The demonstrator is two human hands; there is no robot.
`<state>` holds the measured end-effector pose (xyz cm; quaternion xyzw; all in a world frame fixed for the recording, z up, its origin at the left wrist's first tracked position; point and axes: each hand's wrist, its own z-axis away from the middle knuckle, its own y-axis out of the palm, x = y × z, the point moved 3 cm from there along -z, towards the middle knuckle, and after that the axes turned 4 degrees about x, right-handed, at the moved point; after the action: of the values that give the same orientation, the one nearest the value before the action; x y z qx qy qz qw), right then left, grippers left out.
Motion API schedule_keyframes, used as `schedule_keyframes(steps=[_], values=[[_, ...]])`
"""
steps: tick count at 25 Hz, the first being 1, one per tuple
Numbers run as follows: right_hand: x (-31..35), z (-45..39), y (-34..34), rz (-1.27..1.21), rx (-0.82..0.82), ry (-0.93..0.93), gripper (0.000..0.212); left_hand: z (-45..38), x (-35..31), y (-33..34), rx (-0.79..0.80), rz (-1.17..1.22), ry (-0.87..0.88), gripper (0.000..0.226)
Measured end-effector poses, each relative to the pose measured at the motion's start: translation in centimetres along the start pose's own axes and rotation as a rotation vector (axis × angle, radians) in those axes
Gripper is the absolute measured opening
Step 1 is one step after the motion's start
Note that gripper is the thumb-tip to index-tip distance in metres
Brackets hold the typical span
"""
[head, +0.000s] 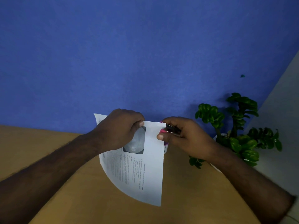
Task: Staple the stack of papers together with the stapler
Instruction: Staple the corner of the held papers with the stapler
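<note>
Head view: most of the frame is a blue wall [145,54], and below it lies the tan surface [72,191], cut off at the bottom and left edges. A leafy green plant [239,126] stands at the right; its white pot is mostly hidden behind the right forearm and the leaves.

The stack of papers [145,167] is held up off the surface between the two hands, its lower part curving down toward the viewer. The top sheet is white with blurred lines of print and a grey round picture, partly covered by the left hand [118,128]. How many sheets there are cannot be told.

The left hand's grip is closed on the top edge of the papers, thumb in front and fingers behind. The right hand [179,135] grips the stapler [168,129] at the papers' top right corner. Only a bit of pink body and a dark metal part shows between the fingers. A small pink-rimmed thing just below the right hand is largely hidden by the papers.
</note>
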<state>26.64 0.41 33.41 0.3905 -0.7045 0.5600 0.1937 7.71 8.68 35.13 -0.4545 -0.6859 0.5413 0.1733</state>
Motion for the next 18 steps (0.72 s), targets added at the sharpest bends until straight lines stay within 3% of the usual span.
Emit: schedule_keyframes(steps=[5,10,15,18], values=[[1.0,-0.3,-0.2,0.043,0.042,0.009,0.054,0.1,0.1,0.1,-0.118,0.027,0.107,0.044],[1.1,-0.5,-0.5,0.084,0.036,0.021,0.04,0.3,-0.7,-0.6,-0.072,-0.032,0.123,0.027],[1.4,-0.4,-0.4,0.171,-0.022,-0.058,0.055,0.5,-1.1,-0.9,-0.033,-0.01,0.074,0.042],[1.3,-0.1,-0.1,0.259,-0.078,-0.107,0.057,0.7,-1.0,-0.3,-0.025,0.02,0.095,0.039]])
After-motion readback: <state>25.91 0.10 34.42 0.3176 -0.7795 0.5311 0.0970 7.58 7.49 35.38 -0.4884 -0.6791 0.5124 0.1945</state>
